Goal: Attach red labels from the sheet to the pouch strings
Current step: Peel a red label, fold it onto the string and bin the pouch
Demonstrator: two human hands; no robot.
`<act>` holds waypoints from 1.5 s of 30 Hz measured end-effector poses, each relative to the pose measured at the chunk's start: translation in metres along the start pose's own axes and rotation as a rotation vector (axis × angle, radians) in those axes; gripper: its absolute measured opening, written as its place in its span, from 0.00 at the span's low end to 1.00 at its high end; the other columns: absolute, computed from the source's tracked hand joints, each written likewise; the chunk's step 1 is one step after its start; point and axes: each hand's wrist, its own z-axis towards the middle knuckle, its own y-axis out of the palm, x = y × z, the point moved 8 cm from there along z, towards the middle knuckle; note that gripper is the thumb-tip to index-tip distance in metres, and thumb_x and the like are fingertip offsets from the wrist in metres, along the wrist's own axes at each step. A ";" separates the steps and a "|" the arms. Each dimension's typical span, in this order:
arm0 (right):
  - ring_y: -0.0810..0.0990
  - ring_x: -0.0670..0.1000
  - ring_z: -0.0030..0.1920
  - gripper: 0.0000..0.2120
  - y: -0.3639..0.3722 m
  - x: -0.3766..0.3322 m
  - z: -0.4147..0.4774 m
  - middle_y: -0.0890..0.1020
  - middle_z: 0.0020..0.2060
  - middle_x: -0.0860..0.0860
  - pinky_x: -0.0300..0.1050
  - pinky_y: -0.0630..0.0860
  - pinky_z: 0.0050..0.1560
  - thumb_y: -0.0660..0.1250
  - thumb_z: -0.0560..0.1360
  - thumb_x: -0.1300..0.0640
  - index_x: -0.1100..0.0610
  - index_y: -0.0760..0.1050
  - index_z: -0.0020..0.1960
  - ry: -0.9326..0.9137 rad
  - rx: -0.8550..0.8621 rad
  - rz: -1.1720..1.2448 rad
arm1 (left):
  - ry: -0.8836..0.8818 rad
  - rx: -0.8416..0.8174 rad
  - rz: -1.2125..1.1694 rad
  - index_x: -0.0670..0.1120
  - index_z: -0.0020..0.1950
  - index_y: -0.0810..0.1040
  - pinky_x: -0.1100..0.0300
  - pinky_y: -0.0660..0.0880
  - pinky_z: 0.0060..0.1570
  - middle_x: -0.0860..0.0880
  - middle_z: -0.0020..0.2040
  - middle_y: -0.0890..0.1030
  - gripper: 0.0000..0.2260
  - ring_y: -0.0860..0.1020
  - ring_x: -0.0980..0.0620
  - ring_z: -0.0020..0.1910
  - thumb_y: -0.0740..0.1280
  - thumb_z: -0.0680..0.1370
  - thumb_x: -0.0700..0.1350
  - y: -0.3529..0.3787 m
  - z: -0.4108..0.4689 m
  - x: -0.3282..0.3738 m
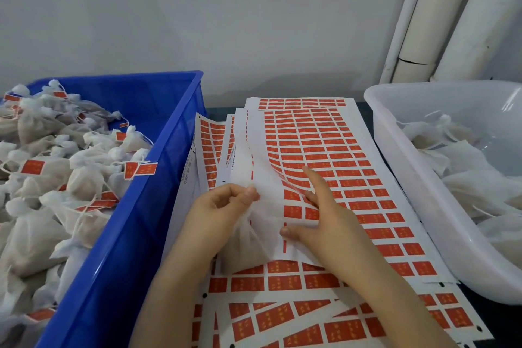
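A white sheet of red labels [333,150] lies in the middle of the table, its left columns peeled bare. My left hand [223,206] pinches the top of a white mesh pouch [243,246] that rests on the sheet's bare part. My right hand [324,215] lies on the sheet with fingers spread, the forefinger stretched over the labels and the thumb pressing the paper near the pouch. A strip of the label layer curls up beside the right fingers. The pouch's string is not visible.
A blue crate [158,178] at left holds several labelled pouches [56,178]. A white plastic tub [401,167] at right holds unlabelled pouches [466,178]. More label sheets [282,313] overlap near me. Cardboard tubes [440,22] lean against the wall.
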 end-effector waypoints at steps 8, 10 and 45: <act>0.72 0.40 0.58 0.36 -0.003 -0.009 -0.003 0.68 0.57 0.33 0.28 0.66 0.41 0.74 0.65 0.42 0.31 0.53 0.61 -0.051 -0.081 0.000 | -0.010 -0.188 -0.138 0.54 0.39 0.86 0.48 0.78 0.54 0.61 0.44 0.83 0.09 0.79 0.52 0.52 0.70 0.63 0.55 0.005 0.002 -0.004; 0.69 0.35 0.49 0.30 -0.006 -0.014 -0.005 0.64 0.49 0.29 0.26 0.63 0.40 0.74 0.64 0.41 0.32 0.55 0.55 -0.073 -0.054 0.006 | 0.003 -0.216 -0.193 0.52 0.39 0.86 0.50 0.80 0.51 0.57 0.46 0.84 0.10 0.81 0.51 0.50 0.70 0.63 0.54 0.008 0.002 -0.004; 0.73 0.30 0.38 0.10 -0.034 -0.042 -0.021 0.73 0.38 0.31 0.19 0.67 0.31 0.70 0.70 0.45 0.38 0.68 0.39 -0.232 0.048 -0.031 | -0.020 -0.298 -0.470 0.46 0.36 0.83 0.52 0.81 0.47 0.43 0.50 0.83 0.09 0.81 0.43 0.52 0.66 0.68 0.48 0.024 -0.002 -0.002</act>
